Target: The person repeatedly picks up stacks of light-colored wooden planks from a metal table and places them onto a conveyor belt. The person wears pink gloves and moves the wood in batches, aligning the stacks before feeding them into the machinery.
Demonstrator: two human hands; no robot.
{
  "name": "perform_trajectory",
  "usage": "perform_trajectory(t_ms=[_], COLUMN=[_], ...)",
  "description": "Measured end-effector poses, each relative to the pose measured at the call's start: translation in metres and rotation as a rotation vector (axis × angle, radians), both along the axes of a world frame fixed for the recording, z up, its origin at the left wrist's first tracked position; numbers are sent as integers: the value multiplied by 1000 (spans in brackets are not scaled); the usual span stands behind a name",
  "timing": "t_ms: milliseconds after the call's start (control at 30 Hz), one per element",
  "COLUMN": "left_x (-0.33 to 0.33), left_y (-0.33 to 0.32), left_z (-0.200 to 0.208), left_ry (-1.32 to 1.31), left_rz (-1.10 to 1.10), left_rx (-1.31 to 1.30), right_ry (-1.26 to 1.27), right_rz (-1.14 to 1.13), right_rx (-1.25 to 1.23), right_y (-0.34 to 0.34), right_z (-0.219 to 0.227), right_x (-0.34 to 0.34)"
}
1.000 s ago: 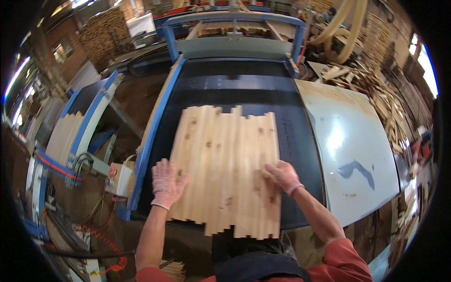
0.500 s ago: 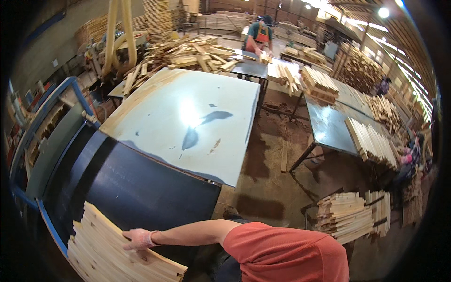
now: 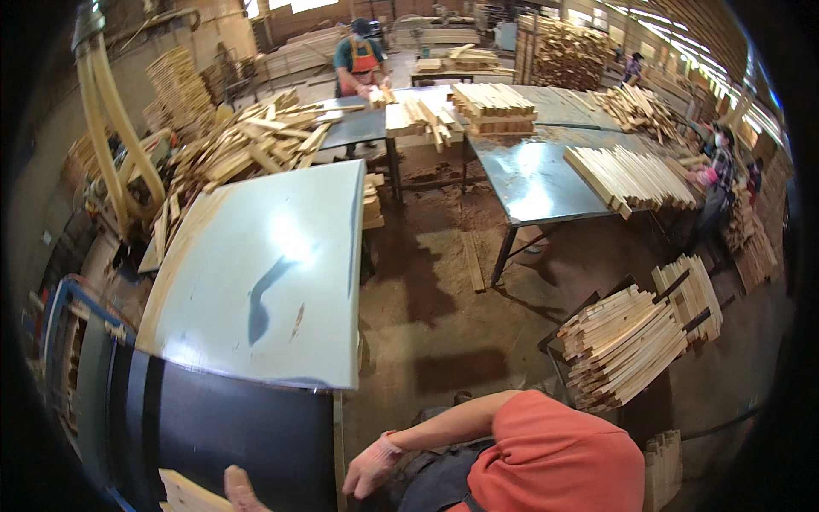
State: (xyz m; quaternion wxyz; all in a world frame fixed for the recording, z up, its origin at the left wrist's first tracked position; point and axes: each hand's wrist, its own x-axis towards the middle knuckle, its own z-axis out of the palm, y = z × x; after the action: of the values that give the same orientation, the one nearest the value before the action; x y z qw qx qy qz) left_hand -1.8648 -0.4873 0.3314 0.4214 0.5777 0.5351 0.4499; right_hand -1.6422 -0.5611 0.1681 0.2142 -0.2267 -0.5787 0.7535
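Observation:
My right hand (image 3: 372,468), with a pale pinkish cuff at the wrist, hangs beside the dark table's right edge. Its fingers point down and slightly apart, and nothing shows in them. At the bottom edge, what shows of my left hand (image 3: 242,490) is stretched upward next to light wooden strips (image 3: 189,493); the rest is cut off. Whether it touches the strips I cannot tell. Those strips lie side by side on the black tabletop (image 3: 247,431), mostly out of the picture.
A pale, stained board (image 3: 230,247) adjoins the black top. Beyond it is a heap of loose wood (image 3: 247,145). A co-worker (image 3: 358,64) handles wood at the back. Stacked strips (image 3: 627,341) stand at right, below a metal table (image 3: 533,183) bearing more strips.
My right hand has left the wooden strips and drawn back to the right. The left hand now appears at the lower edge. The view has swung right, so the strips sit lower.

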Motion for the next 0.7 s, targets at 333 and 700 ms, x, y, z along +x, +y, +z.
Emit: perform_trajectory(t_ms=[333,700], left_x=[304,352], left_y=[-47,-58], left_z=[-200,-438], left_ry=[5,1118], left_rz=[-953,-892], left_rx=[-586,-696], right_ry=[-649,716], right_rz=[-1188,-1792], right_rx=[-490,-961], right_y=[-232,-388], right_z=[-127,-253], right_x=[321,433])
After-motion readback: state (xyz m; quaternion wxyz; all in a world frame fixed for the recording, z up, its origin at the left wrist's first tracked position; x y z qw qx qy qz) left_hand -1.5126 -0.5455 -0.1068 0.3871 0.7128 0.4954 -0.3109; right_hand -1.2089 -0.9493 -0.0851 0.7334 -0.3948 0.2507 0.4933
